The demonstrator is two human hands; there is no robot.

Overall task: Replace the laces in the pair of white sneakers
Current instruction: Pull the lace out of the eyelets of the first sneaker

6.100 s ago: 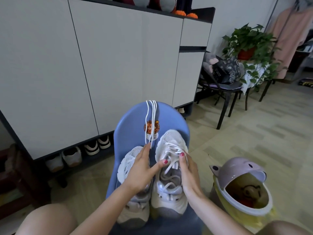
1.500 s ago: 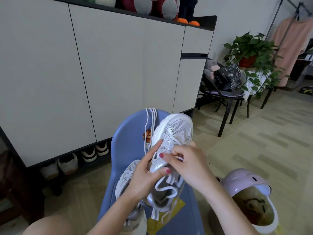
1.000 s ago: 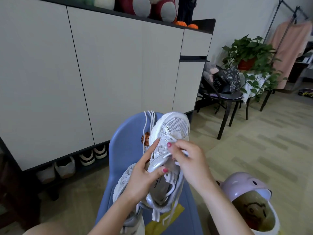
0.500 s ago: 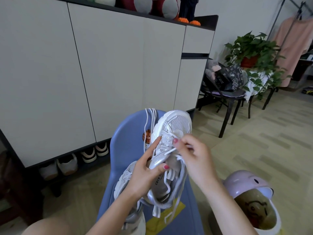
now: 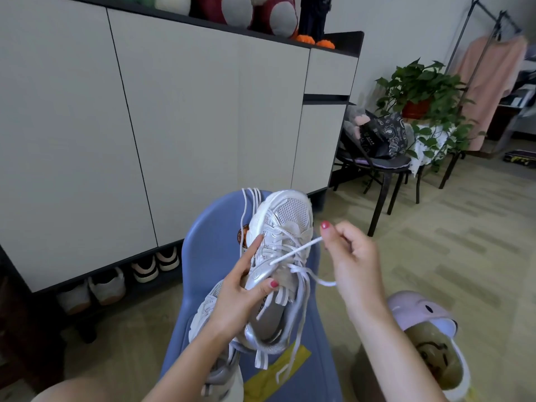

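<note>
Head view, left hand [image 5: 240, 294] fingers gripping raised sneaker [image 5: 278, 262], right hand [image 5: 352, 256] fingers pinching lace [image 5: 295, 252] taut, open floor [image 5: 449, 256] rightward

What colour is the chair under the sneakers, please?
The plastic chair is blue, seen in the head view.

White and silver mesh sneaker [image 5: 282, 256] with a white lace [image 5: 293, 252], on a blue chair [image 5: 214, 242]; red-painted nails; at five o'clock, a lilac bin [image 5: 417, 311].

Potted plant [image 5: 417, 91], black chair [image 5: 374, 166], pink bin [image 5: 417, 311].
</note>
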